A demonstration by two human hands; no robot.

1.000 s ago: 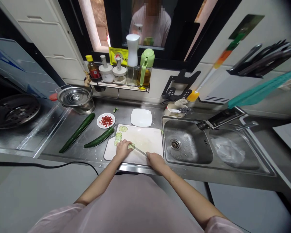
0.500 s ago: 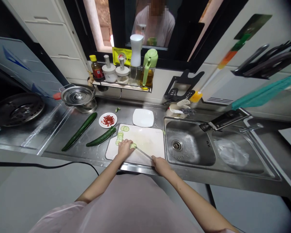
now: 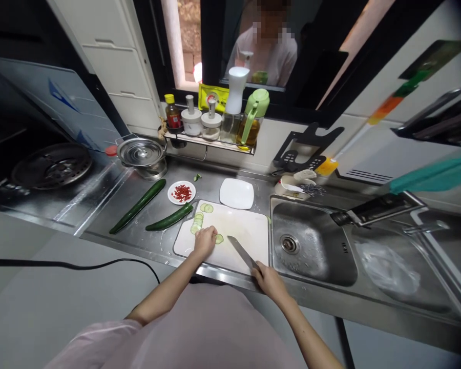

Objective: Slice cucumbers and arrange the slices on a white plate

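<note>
My left hand (image 3: 205,241) is curled, knuckles up, on the white cutting board (image 3: 246,230), pressed on something I cannot make out, right beside a cucumber slice (image 3: 219,239). More cucumber slices (image 3: 197,222) lie near the board's left edge. My right hand (image 3: 268,280) grips the handle of a knife (image 3: 241,252) at the board's front right; the blade lies low over the board, pointing toward my left hand but apart from the slice.
Two whole cucumbers (image 3: 138,206) (image 3: 169,218) lie left of the board. A small dish of red chilli (image 3: 181,192) and an empty white plate (image 3: 236,193) sit behind it. The steel sink (image 3: 311,241) is at the right, a lidded pot (image 3: 141,154) at the back left. Another person stands behind the window.
My right hand has drawn the knife back to the right, away from my left hand. One cut slice now lies free on the board. The view shifted to the left.
</note>
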